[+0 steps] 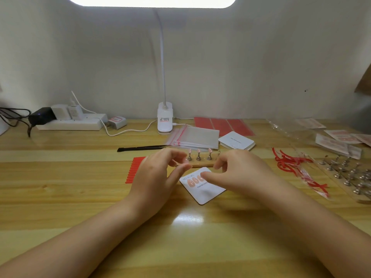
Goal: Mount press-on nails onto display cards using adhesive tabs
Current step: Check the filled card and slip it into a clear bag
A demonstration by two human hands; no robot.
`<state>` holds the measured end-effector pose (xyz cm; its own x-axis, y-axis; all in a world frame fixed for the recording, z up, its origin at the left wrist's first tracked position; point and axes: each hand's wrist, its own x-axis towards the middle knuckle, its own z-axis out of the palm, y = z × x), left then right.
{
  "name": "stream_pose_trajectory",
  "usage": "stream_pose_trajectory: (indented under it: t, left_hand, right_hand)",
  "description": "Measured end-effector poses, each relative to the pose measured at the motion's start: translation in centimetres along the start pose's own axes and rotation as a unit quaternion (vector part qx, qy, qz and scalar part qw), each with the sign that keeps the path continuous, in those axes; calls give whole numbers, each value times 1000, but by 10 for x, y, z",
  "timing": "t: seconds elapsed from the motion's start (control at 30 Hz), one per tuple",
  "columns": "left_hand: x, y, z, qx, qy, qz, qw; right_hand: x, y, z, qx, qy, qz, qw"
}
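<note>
A white display card (203, 192) lies tilted on the wooden table, with three pink press-on nails (191, 182) stuck along its upper edge. My right hand (236, 173) presses its thumb onto the rightmost nail on the card. My left hand (154, 175) hovers just left of the card with fingers loosely curled; I cannot tell if it holds anything. Behind both hands a wooden holder (200, 160) carries three metal stands topped with pink nails (198, 151). A strip of red adhesive tabs (134, 169) lies left of my left hand.
Black tweezers (140, 148), clear zip bags (196, 137), a stack of white cards (236, 140) and red sheets (222, 125) sit behind. Red peeled strips (289, 163) and loose metal stands (351, 173) lie right. A clip lamp (165, 119) and power strip (70, 122) stand by the wall.
</note>
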<state>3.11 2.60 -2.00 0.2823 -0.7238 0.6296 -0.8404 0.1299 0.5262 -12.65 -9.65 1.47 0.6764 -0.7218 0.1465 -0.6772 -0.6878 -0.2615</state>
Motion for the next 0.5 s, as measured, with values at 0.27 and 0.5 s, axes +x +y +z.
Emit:
stream_pose_trajectory:
  t: [0.27,0.5]
  left_hand:
    - [-2,-1,4,189,8,9,982]
    - [-3,-2,6,136,-72,-70,986]
  right_hand:
    - [-2,-4,1,-66,-133,3,989]
    - [-3,-5,3,-50,-127,-7,991]
